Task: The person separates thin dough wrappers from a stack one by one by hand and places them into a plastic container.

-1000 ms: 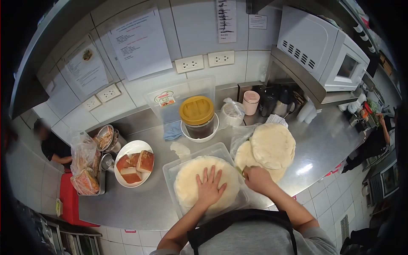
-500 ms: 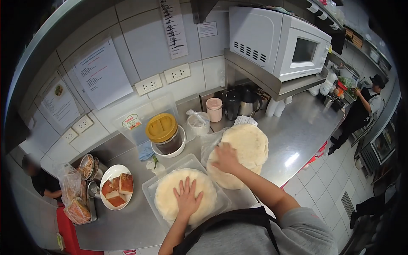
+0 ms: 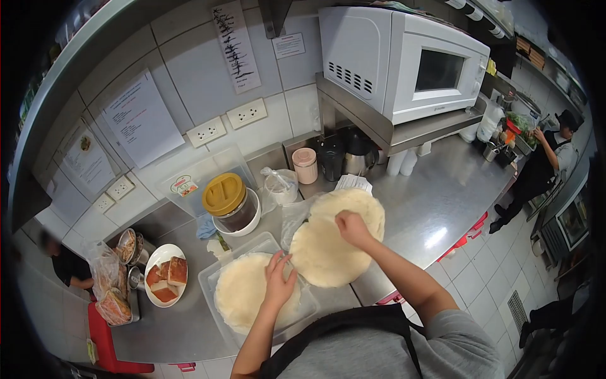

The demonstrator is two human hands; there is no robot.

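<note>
A stack of pale round flatbreads lies in a clear plastic container. My left hand is at the right side of that stack, fingers apart, its fingertips near the container's rim. Further right, one pale round sheet overlaps another on the counter, beside a clear plastic bag. My right hand is curled at the upper right part of the front sheet, apparently pinching its edge; the fingertips are partly hidden.
A jar with a yellow lid stands in a white bowl. Left are a plate of browned blocks and bagged food. A microwave sits on a shelf at upper right. Two people stand at the far sides.
My right hand has closed, and the front sheet has shifted left and towards me. My left hand has moved from the middle of the container's stack to its right side. The camera view has turned right.
</note>
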